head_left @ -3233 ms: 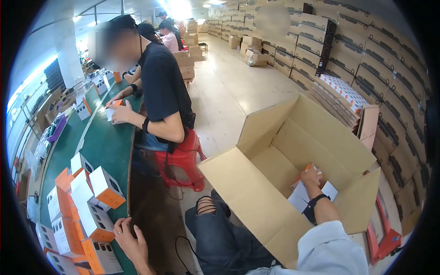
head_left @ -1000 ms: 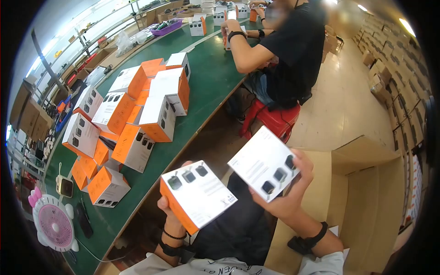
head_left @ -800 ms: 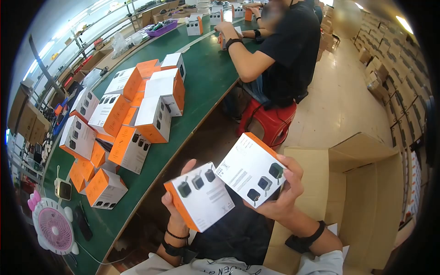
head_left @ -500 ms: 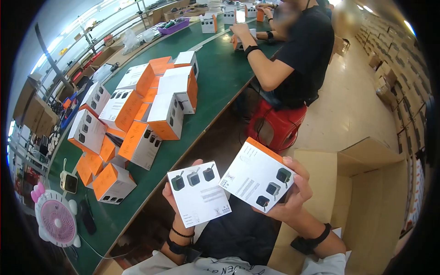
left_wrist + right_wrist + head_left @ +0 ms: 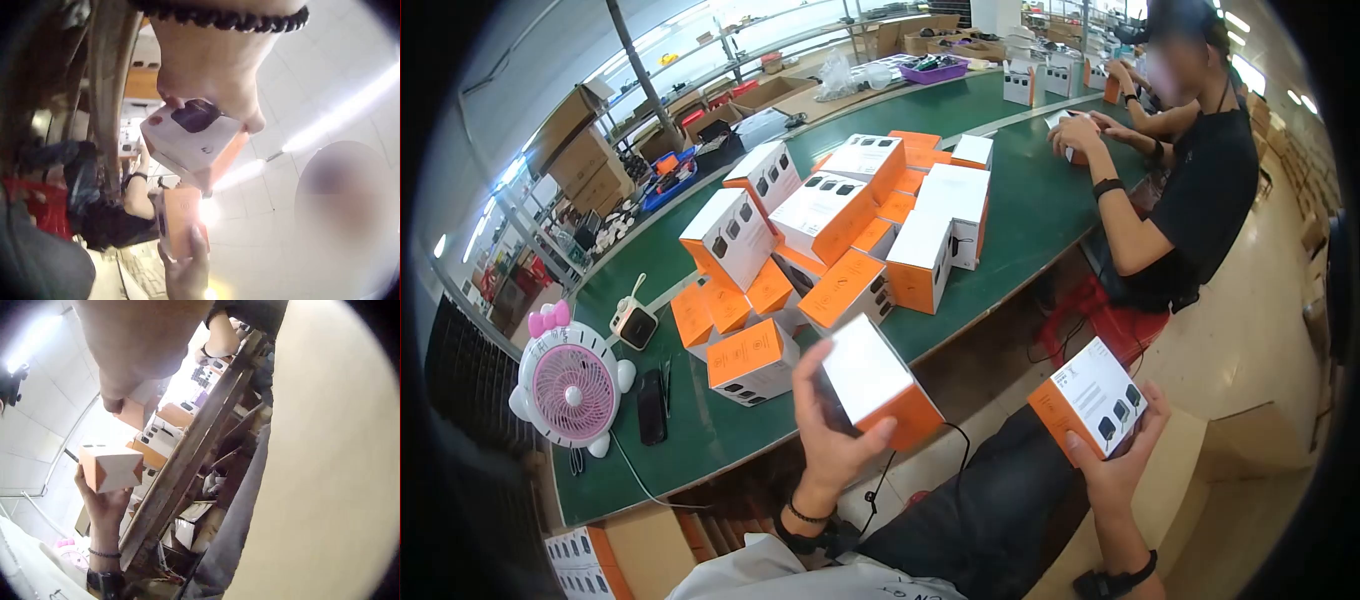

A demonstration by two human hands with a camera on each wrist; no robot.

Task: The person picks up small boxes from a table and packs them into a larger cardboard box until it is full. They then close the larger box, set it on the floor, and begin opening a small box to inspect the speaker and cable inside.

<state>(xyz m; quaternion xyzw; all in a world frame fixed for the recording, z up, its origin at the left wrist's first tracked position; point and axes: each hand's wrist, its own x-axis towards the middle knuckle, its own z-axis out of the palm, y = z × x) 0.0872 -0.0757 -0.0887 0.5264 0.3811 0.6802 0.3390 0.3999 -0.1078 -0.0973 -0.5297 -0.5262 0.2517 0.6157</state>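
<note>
My left hand (image 5: pixel 837 441) grips a white and orange product box (image 5: pixel 868 372) in front of the table edge, thumb on its orange side, fingers along the far side. Lower right, my right hand (image 5: pixel 1122 467) holds a second white and orange box (image 5: pixel 1093 398), tilted, its face printed with small speakers. The two boxes are apart. In the left wrist view a dark picture shows on the left-hand box (image 5: pixel 194 140), and the right-hand box (image 5: pixel 182 222) is beyond it. A stack of similar boxes (image 5: pixel 830 215) lies on the green table just past my left hand.
The green table (image 5: pixel 1040 215) curves away to the right, where a seated person (image 5: pixel 1190 190) handles a box. A pink and white fan (image 5: pixel 572 395), a phone (image 5: pixel 652 410) and a small speaker (image 5: pixel 635 325) stand at left. An open carton (image 5: pixel 1240 530) is at my right side.
My hands have moved apart: the left, with its box, toward the stack, the right, with its box, to the right. Both boxes have turned. The head view has swung left.
</note>
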